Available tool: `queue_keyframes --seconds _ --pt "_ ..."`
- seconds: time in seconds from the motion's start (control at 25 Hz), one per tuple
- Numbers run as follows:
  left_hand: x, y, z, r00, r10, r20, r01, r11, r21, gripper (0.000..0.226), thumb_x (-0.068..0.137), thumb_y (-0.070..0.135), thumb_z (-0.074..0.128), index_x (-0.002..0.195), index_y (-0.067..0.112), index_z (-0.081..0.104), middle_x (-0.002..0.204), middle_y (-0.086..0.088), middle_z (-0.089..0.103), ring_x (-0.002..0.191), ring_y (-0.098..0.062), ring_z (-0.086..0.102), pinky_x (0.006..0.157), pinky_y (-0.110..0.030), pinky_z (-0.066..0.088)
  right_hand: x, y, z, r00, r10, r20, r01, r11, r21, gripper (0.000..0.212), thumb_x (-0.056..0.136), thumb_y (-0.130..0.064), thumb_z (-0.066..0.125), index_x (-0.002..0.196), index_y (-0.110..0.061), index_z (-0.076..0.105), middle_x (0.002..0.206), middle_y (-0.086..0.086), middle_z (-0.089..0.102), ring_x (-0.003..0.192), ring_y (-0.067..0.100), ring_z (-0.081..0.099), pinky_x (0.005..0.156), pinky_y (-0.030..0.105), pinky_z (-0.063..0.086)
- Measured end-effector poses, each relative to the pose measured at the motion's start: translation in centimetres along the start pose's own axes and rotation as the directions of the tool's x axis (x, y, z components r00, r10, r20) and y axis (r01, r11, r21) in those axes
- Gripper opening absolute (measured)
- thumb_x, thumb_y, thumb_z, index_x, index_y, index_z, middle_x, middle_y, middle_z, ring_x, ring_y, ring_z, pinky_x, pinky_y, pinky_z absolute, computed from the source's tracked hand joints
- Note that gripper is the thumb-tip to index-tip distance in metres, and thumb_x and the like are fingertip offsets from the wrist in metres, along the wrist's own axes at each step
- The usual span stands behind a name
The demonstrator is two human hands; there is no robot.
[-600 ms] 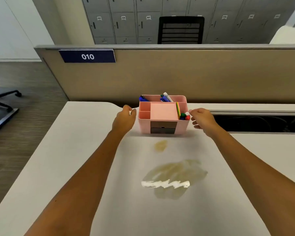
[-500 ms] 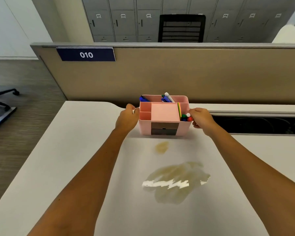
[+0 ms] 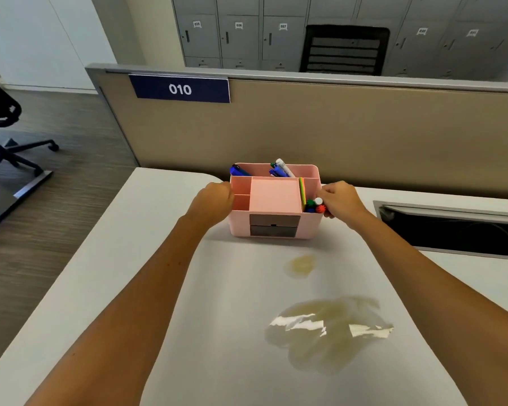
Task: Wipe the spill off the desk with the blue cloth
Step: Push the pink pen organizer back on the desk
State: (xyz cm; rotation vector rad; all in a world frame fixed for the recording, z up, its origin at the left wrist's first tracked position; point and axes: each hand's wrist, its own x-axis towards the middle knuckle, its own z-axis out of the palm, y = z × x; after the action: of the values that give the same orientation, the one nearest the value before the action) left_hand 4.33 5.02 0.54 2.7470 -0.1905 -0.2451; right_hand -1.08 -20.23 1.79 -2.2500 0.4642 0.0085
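A yellowish spill [image 3: 326,332] spreads over the white desk [image 3: 129,288] in front of me, and a smaller spot [image 3: 301,264] lies just beyond it. Behind the spot stands a pink desk organizer [image 3: 273,200] with pens, sticky notes and two grey drawers. My left hand [image 3: 214,199] grips its left side and my right hand [image 3: 339,200] grips its right side. No blue cloth is in view.
A tan partition [image 3: 335,133] with a blue "010" sign [image 3: 180,89] closes off the back of the desk. An open cable tray slot [image 3: 452,230] lies at the right. An office chair [image 3: 6,130] stands on the floor to the left. Grey lockers line the far wall.
Both hands have closed in from beside the organizer onto its two sides. The organizer stands in the same place on the desk.
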Motion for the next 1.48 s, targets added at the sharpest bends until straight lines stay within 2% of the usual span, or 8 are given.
queue_keyframes --seconds 0.48,0.64,0.76,0.88,1.0,1.16,1.32,1.48 --pt "-3.3 -9.5 -3.6 0.992 -0.032 -0.120 0.049 0.988 0.147 0.034 0.099 0.028 0.032 0.100 0.004 0.056 0.099 -0.018 0.066 0.077 -0.022 0.054 0.071 -0.034 0.046 -2.0 -5.8 8.8 0.991 -0.068 0.118 0.064 0.997 0.040 0.028 0.097 -0.023 0.043 0.082 -0.004 0.057 0.079 0.011 0.059 0.052 0.016 0.051 0.049 0.020 0.042" --pt "-3.8 -9.2 -3.1 0.979 -0.113 -0.169 0.131 0.986 0.100 0.035 0.099 0.029 0.029 0.106 0.004 0.054 0.101 -0.019 0.065 0.077 -0.024 0.053 0.071 -0.036 0.045 -3.3 -5.4 7.6 0.968 -0.113 0.224 0.094 0.991 0.095 0.038 0.098 -0.037 0.039 0.091 -0.005 0.059 0.070 0.006 0.057 0.057 0.019 0.055 0.054 0.023 0.048" --pt "-5.9 -8.1 -2.5 0.892 -0.223 -0.394 0.195 0.975 -0.109 0.031 0.099 0.027 0.031 0.114 0.008 0.050 0.089 -0.013 0.063 0.071 -0.023 0.054 0.062 -0.033 0.044 -4.6 -3.4 5.5 0.979 -0.123 0.165 0.092 0.978 0.188 0.039 0.097 -0.039 0.038 0.094 -0.006 0.058 0.077 0.012 0.062 0.066 0.024 0.059 0.058 0.027 0.049" --pt "-9.8 -4.3 -0.6 0.770 -0.186 -0.610 -0.025 0.947 -0.320 0.025 0.097 0.020 0.040 0.109 0.004 0.055 0.083 -0.016 0.066 0.064 -0.022 0.056 0.059 -0.026 0.044 -6.4 0.1 2.2 0.997 -0.075 -0.011 0.074 0.953 0.293 0.037 0.096 -0.034 0.042 0.097 -0.002 0.061 0.076 0.013 0.063 0.065 0.023 0.059 0.059 0.029 0.049" --pt "-13.9 1.9 2.7 0.770 0.047 -0.637 -0.297 0.909 -0.292 0.017 0.093 0.014 0.049 0.097 0.004 0.062 0.082 -0.015 0.069 0.064 -0.017 0.057 0.061 -0.019 0.045 -9.1 5.2 -1.1 0.979 -0.006 -0.204 0.077 0.936 0.343 0.029 0.095 -0.024 0.045 0.097 -0.002 0.063 0.073 0.011 0.062 0.062 0.018 0.057 0.063 0.031 0.046" --pt "-19.8 12.3 8.0 0.816 0.198 -0.543 -0.442 0.820 -0.364 0.016 0.089 0.010 0.048 0.093 0.013 0.063 0.069 0.004 0.059 0.058 -0.006 0.047 0.055 -0.005 0.032 -14.6 15.0 -5.1 0.931 0.000 -0.364 0.038 0.994 0.099 0.027 0.095 -0.020 0.045 0.111 -0.004 0.060 0.096 0.016 0.067 0.086 0.028 0.060 0.078 0.033 0.046" --pt "-26.0 22.1 16.3 0.854 0.448 -0.266 -0.518 0.786 -0.337 0.025 0.087 0.014 0.043 0.104 0.020 0.060 0.092 0.005 0.064 0.082 -0.013 0.053 0.066 -0.026 0.043 -21.9 26.0 -9.3 0.943 0.016 -0.333 -0.135 0.931 -0.340 0.046 0.093 -0.033 0.039 0.131 -0.009 0.048 0.134 0.016 0.053 0.122 0.037 0.046 0.100 0.050 0.037" --pt "-29.4 28.2 24.3 0.828 0.550 -0.104 -0.558 0.797 -0.231 0.040 0.081 0.019 0.037 0.109 0.017 0.066 0.116 -0.002 0.066 0.111 -0.025 0.059 0.087 -0.038 0.050 -28.2 33.3 -13.2 0.990 -0.072 -0.125 -0.021 0.786 -0.618 0.063 0.092 -0.056 0.013 0.146 -0.026 0.028 0.156 0.004 0.024 0.143 0.028 0.022 0.111 0.049 0.023"
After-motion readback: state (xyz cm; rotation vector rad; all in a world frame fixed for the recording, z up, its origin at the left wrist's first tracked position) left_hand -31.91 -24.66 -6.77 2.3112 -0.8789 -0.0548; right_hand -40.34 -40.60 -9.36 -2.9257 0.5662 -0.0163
